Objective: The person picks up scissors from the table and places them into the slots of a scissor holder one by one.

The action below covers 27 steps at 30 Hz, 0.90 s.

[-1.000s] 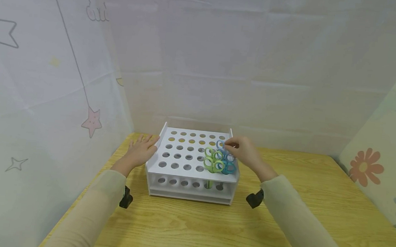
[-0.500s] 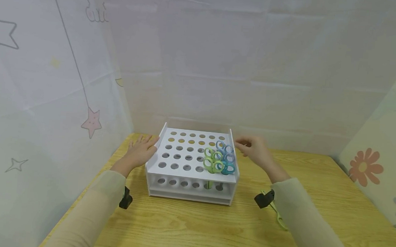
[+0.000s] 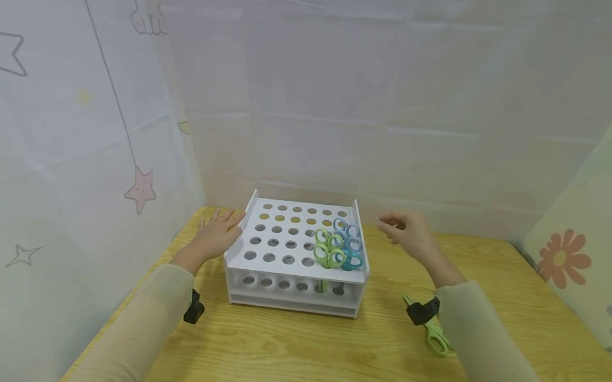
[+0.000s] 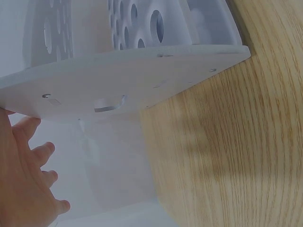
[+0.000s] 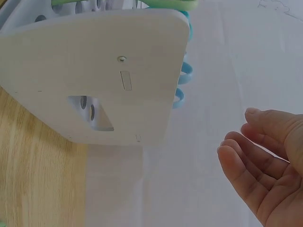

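A white rack (image 3: 274,266) with rows of round holes stands on the wooden table. My left hand (image 3: 216,232) rests at its left side panel with fingers spread. In the left wrist view, the fingertips meet that panel's top edge. Green scissors (image 3: 328,262), teal scissors (image 3: 348,264) and light blue scissors (image 3: 347,229) stand handles up in the rack's right-hand holes. My right hand (image 3: 409,234) hovers right of the rack, fingers loosely bent; the right wrist view shows nothing between thumb and fingers. Another pair of green scissors (image 3: 432,329) lies on the table, partly hidden by the right wrist camera and sleeve.
The rack's right side panel (image 5: 94,61) has a cut-out and rises slightly above the top shelf. White printed cloth (image 3: 312,97) hangs behind and at both sides of the wooden table (image 3: 294,356). A black camera (image 3: 193,307) sits on the left wrist.
My right hand has let go of the light blue scissors and moved right, away from the rack. The green scissors on the table have come into view. My left hand stays put.
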Motion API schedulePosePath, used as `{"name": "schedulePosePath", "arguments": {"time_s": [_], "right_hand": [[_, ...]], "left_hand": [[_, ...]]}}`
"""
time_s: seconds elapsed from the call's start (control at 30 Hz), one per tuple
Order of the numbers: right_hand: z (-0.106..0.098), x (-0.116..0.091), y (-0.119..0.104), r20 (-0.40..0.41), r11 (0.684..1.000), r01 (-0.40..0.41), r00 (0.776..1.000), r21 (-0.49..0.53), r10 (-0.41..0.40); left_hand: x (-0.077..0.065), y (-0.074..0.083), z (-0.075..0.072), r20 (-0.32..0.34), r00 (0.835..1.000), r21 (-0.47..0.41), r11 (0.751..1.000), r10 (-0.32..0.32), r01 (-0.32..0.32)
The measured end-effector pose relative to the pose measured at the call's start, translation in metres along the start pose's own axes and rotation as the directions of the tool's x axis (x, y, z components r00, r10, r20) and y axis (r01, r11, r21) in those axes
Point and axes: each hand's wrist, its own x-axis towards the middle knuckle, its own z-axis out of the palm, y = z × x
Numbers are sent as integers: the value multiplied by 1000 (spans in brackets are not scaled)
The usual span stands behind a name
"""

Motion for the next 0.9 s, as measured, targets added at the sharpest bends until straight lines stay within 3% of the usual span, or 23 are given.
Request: {"name": "schedulePosePath", "arguments": {"time_s": [0.43,0.9], "right_hand": [[-10,-8,14,-14,1000,22,1000,-3,-22],[-23,-20,28,-20,1000,-10,1000,-19,10]], "left_hand": [[1,-1,1,0,1000,13,1000,-4,4],[1,-2,1,1,1000,11,1000,-4,4]]}}
